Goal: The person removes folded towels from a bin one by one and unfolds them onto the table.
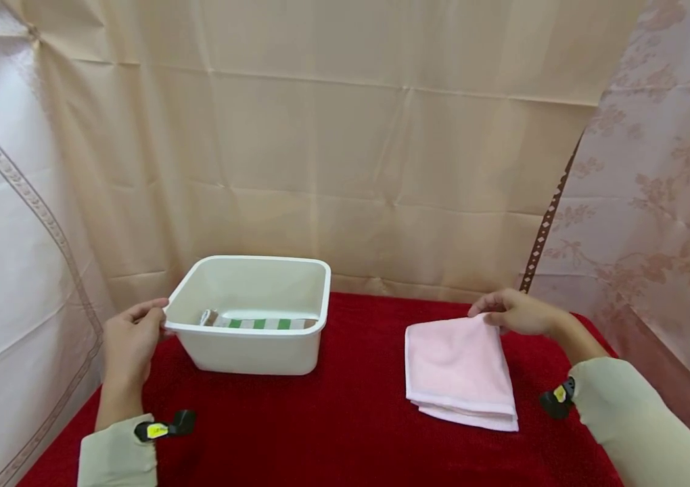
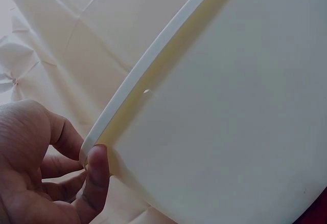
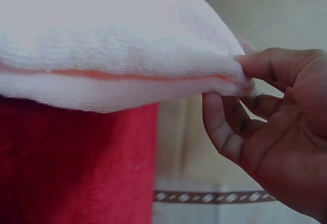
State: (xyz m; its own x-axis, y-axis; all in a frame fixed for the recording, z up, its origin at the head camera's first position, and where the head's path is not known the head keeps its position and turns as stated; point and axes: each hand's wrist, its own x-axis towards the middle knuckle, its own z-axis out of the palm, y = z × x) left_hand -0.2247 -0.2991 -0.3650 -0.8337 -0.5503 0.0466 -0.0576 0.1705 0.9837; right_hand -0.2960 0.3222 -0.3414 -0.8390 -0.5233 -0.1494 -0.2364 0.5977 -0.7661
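A white plastic basin [image 1: 247,352] stands at the left of the red-covered table, its near left rim pinched between the thumb and fingers of my left hand [image 1: 132,341]. In the left wrist view the thumb lies against the side of the basin [image 2: 219,106], just under the rim. Inside it lies a green, white and brown checked cloth [image 1: 266,324], partly hidden by the front wall. On the right, my right hand [image 1: 518,312] pinches the far right corner of a folded pink towel [image 1: 457,365]. The right wrist view shows the towel's layers [image 3: 127,65] gathered between thumb and fingers.
The red cloth [image 1: 345,433] covers the table and shows between the basin and the towel. A beige curtain [image 1: 345,149] hangs right behind the table, with pale patterned curtains at the left [image 1: 10,223] and right [image 1: 674,176].
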